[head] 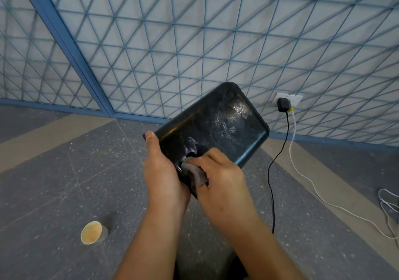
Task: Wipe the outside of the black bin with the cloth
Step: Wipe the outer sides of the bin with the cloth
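The black bin is held up off the floor, tilted, with its scuffed, wet-streaked underside facing me. My left hand grips its near left edge, thumb up along the rim. My right hand presses a small grey cloth against the bin's lower near part, fingers curled over the cloth. The bin's inside is hidden.
A paper cup with beige liquid stands on the speckled grey floor at lower left. A black charger sits in a wall socket, its black cable and a white cable trailing over the floor at right. A blue lattice wall stands behind.
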`<act>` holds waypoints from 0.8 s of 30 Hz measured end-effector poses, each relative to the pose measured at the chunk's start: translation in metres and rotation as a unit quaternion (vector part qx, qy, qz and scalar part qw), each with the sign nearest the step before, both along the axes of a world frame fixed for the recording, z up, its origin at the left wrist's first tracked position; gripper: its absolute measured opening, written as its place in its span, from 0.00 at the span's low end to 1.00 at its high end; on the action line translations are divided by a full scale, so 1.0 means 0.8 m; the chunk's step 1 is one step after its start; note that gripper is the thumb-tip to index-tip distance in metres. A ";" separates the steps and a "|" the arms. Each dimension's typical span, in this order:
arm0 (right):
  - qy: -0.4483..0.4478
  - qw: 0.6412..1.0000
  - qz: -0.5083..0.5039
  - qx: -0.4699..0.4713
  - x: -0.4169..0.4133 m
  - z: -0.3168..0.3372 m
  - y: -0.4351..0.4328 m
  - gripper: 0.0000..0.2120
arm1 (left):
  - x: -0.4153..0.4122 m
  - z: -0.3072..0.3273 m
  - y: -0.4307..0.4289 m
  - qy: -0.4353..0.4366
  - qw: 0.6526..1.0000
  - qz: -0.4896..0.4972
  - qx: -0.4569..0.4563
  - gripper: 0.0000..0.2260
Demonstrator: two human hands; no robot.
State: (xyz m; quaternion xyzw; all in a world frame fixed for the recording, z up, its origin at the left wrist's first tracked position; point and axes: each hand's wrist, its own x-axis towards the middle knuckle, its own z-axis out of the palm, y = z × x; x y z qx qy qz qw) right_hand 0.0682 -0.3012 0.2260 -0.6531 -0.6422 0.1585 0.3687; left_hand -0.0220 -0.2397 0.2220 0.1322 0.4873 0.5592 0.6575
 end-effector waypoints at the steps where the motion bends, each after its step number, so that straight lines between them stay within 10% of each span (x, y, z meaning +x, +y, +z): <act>1: 0.005 1.000 -0.015 0.006 0.005 0.000 0.001 0.09 | 0.001 0.002 0.001 -0.003 1.000 0.002 0.002 0.26; 24: -0.026 1.000 0.001 -0.017 0.027 -0.001 -0.003 0.10 | 0.000 0.003 0.006 -0.089 0.995 0.046 -0.019 0.22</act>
